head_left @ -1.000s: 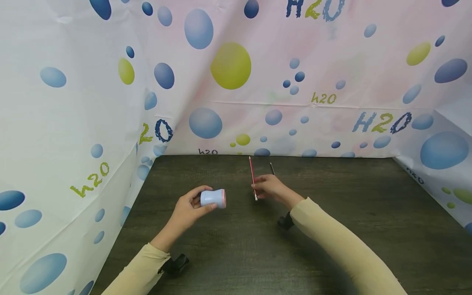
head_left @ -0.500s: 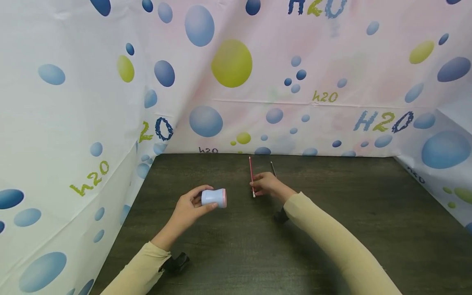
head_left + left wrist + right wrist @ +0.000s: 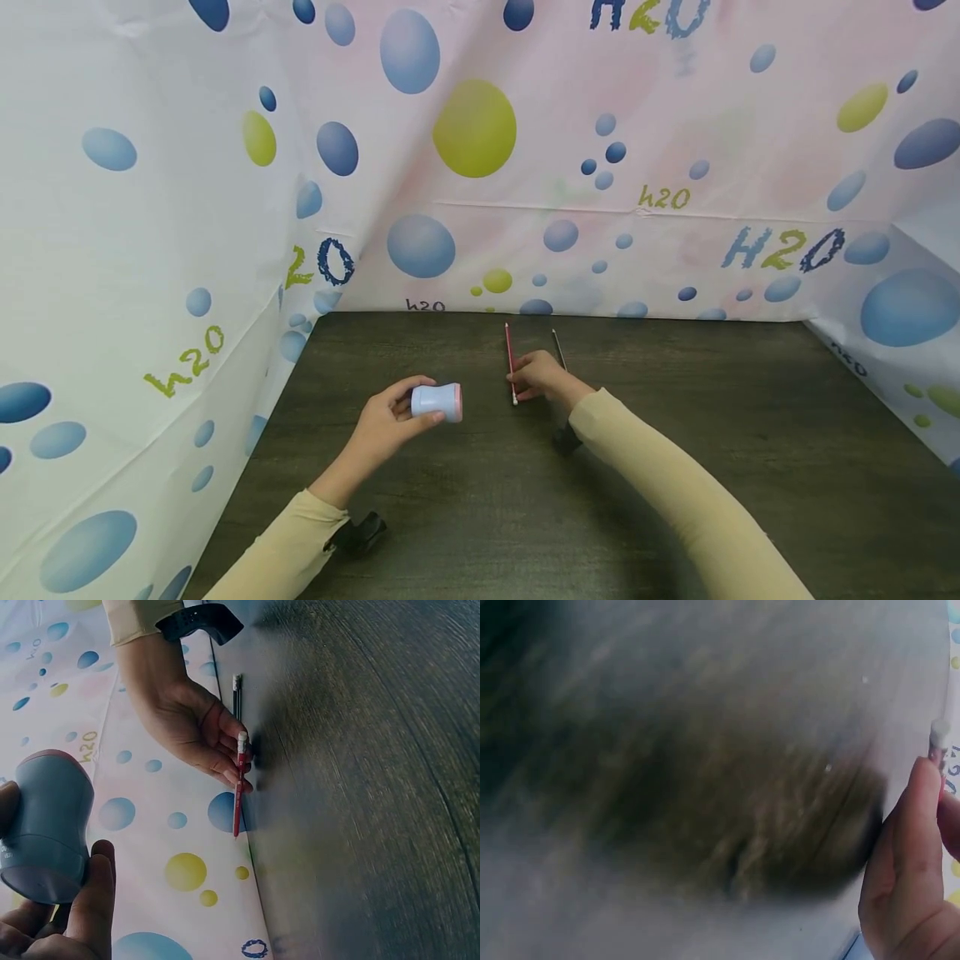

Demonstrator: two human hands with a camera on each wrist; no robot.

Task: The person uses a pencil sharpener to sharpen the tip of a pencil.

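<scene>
My left hand (image 3: pixel 384 427) grips a light blue, waisted cylinder (image 3: pixel 431 402) with a pink end, held sideways over the table with the pink end facing right. In the left wrist view the cylinder (image 3: pixel 49 817) sits between thumb and fingers. My right hand (image 3: pixel 546 375) pinches a red pencil (image 3: pixel 508 343) near its white eraser end, its other end pointing to the back wall. The eraser (image 3: pixel 940 733) sticks up past the fingertips in the right wrist view. Just beyond the right hand lies a black pencil (image 3: pixel 559 346), partly hidden by that hand.
The dark wooden table (image 3: pixel 465 517) runs back to a white sheet (image 3: pixel 570 100) printed with blue and green bubbles. More of this sheet stands along the left and right sides. A black wrist strap mount (image 3: pixel 358 533) hangs under the left sleeve.
The right hand has shifted slightly left and back with the red pencil, uncovering more of the black one. The left hand and the blue cylinder have hardly moved.
</scene>
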